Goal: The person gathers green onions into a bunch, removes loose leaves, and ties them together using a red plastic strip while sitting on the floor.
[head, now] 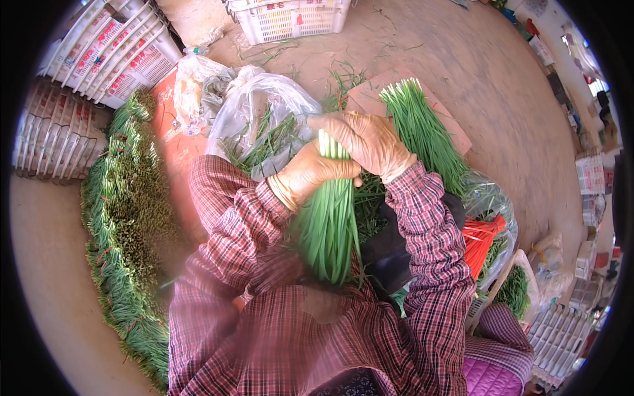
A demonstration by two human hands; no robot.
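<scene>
A bunch of green chives (331, 218) hangs upright before my chest, its pale stem ends up and its leaves down towards my lap. My left hand (317, 171), in a tan rubber glove, is closed around the stems just below those ends. Over the top right of the bunch, my gloved right hand (369, 143) is curved with its fingers reaching across to the left. Its palm side is hidden, so its grip does not show. A larger sheaf of chives (423, 131) lies beyond my right wrist on a flat pinkish board (458, 133).
A long stack of tied chive bundles (133, 222) runs along my left. Clear plastic bags (267, 91) with green scraps lie ahead. Stacked white crates (119, 54) stand at far left, another crate (294, 22) ahead. At right hang orange ties (483, 240); a person's checked sleeve (500, 336) is close.
</scene>
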